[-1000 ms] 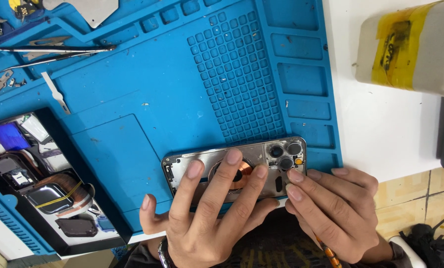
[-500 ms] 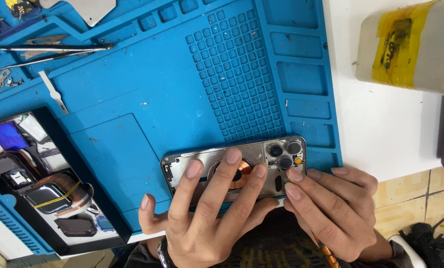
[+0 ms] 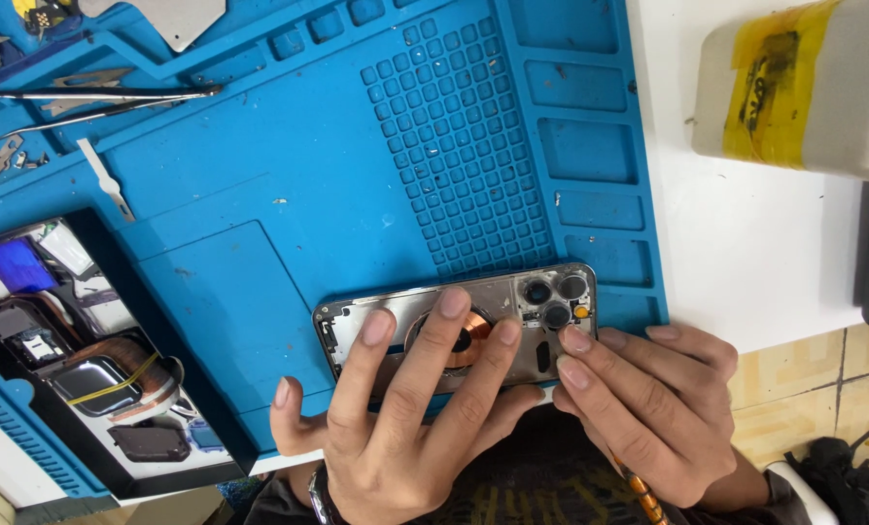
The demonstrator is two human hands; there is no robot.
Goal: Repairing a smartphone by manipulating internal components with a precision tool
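Note:
A silver phone back housing lies flat on the blue work mat near its front edge, inner side up, showing a copper coil and three camera lenses at its right end. My left hand rests on it with three fingers spread over the coil and the thumb on the mat to the left. My right hand touches the housing's right end, two fingertips just below the camera lenses. Neither hand lifts it.
Long tweezers and a white pry tool lie at the mat's upper left. A black tray of phone parts sits at the left. A white block with yellow tape stands on the white table at the upper right.

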